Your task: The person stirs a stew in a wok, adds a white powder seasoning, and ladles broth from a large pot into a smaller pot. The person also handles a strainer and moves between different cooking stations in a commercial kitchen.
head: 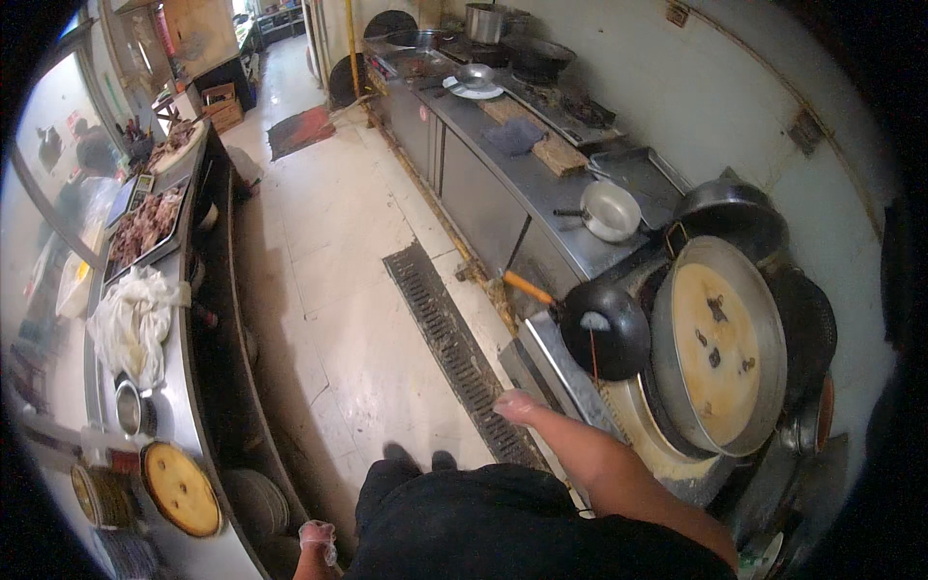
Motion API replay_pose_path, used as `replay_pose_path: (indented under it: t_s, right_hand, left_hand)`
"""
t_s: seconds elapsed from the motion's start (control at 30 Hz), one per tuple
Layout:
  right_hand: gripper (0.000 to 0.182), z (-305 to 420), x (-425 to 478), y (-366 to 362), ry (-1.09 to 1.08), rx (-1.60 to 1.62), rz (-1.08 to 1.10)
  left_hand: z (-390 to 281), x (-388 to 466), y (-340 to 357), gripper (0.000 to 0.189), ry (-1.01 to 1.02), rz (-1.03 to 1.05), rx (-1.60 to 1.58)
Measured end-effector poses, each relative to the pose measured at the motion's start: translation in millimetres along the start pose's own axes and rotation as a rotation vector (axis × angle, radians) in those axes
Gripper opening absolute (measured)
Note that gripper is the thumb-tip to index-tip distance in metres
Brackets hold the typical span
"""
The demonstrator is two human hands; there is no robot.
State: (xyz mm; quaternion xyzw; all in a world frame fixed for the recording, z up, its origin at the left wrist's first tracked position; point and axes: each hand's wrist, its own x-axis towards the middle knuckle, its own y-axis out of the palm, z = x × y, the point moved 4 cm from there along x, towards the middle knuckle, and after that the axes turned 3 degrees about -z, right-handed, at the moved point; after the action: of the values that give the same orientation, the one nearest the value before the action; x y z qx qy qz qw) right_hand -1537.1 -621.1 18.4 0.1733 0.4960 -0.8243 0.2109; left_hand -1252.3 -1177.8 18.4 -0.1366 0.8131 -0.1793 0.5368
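Note:
My right hand (516,407), in a clear plastic glove, hangs above the floor drain grate (457,348), left of the stove. No object shows in it; its fingers are too blurred to read. My left hand (319,538), also in a clear glove, is low beside the left counter, near a stack of plates (257,500) on the shelf below; its finger state is unclear. Right of me a wide metal pan (718,355) holds cloudy yellowish liquid with several dark pieces. A black wok (605,330) with a wooden handle leans next to it.
On the left counter (174,406) are a tray of meat pieces (148,225), white cloth or plastic (138,319), a metal bowl (133,407) and a round yellow item (181,489). Along the right counter (500,159) stand a small saucepan (611,210), a dark cloth (515,136) and more pans.

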Motion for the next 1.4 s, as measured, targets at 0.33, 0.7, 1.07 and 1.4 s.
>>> replay_pose_path:
  t_s: [0.33, 0.7, 1.07, 1.4]
  right_hand:
    - [0.038, 97.9, 186.8, -89.7, -0.045, 0.045, 0.001]
    - [0.017, 127.6, 362.3, -194.4, -0.297, -0.321, 0.048]
    - [0.031, 175.4, 614.6, -312.7, -0.094, -0.124, 0.134]
    - [0.019, 167.2, 672.8, -293.7, -0.040, 0.043, 0.186]
  left_hand:
    - [-241.1, 212.5, -40.6, 0.019, 0.139, 0.121, 0.342]
    - [-641.7, 249.0, -98.8, 0.021, 0.749, -0.248, 0.401]
    - [-427.0, 282.6, -22.6, 0.042, 0.281, -0.152, 0.963]
    - [-555.2, 242.5, -52.1, 0.036, 0.030, -0.185, 0.386]
